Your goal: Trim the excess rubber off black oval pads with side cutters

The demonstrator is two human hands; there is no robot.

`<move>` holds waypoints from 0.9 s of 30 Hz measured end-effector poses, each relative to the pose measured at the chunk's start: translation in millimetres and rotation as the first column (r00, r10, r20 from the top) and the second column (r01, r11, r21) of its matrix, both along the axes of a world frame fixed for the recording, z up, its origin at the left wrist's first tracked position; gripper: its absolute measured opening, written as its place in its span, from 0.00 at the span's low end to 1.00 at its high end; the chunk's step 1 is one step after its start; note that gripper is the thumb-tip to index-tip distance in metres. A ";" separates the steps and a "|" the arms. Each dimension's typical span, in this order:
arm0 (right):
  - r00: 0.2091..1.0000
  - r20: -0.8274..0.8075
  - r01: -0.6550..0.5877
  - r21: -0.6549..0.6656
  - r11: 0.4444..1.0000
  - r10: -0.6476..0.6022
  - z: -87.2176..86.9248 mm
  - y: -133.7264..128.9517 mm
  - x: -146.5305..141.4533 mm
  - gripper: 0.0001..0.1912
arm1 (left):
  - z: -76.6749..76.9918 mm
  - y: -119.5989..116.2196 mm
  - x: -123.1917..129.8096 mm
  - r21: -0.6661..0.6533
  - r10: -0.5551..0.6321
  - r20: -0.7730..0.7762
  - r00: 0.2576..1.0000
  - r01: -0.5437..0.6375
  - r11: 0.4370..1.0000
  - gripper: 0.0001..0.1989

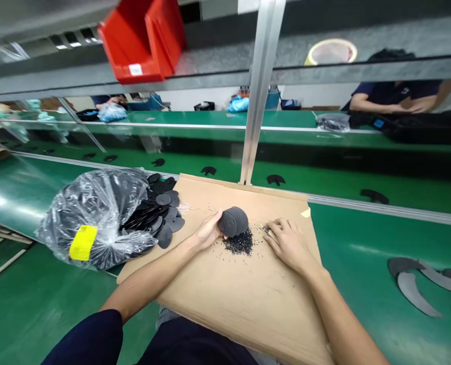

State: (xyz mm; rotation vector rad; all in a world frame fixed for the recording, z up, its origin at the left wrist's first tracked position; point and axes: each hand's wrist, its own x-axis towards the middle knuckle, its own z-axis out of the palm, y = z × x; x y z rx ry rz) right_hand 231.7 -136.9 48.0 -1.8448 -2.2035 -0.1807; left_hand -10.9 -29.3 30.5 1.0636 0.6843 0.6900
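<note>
My left hand (210, 231) is closed around the edge of several flat, round black plastic discs (231, 223), fanned over one another. The front disc has raised markings too small to read. Just below them lies a heap of small black plastic bits (240, 244) on a cardboard sheet (225, 294). To the right, my right hand (288, 243) rests low on the cardboard, fingers curled over a small hand tool with a metal tip (264, 229). Most of that tool is hidden under the fingers, so its kind is unclear.
At left, a clear plastic bag (92, 208) of black parts spills loose discs (164, 218). Curved dark pieces (415, 289) lie at right. A metal post (261, 91) rises behind the cardboard. Black parts (276, 180) dot the green belt. A red bin (145, 45) sits overhead; people work opposite.
</note>
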 end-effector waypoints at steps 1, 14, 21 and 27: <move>1.000 0.001 -0.003 0.007 1.000 0.003 0.2 0.4 0.7 0.12 | 1.2 2.4 0.5 0.017 0.004 -0.010 1.000 -0.004 1.000 0.35; 0.998 -0.062 0.022 0.046 0.999 -0.019 -3.1 11.5 3.0 0.24 | 71.2 124.8 -66.9 0.544 0.357 -0.449 0.819 -0.066 0.836 0.20; 0.990 -0.138 0.011 0.095 0.995 0.002 -5.9 10.2 9.9 0.27 | 89.9 223.8 -85.4 0.746 0.596 -0.624 0.504 0.159 0.647 0.19; 0.984 -0.179 0.034 0.079 0.996 -0.020 -17.1 12.2 19.9 0.28 | 50.4 279.5 -73.7 0.697 0.588 -0.717 0.375 0.384 0.606 0.18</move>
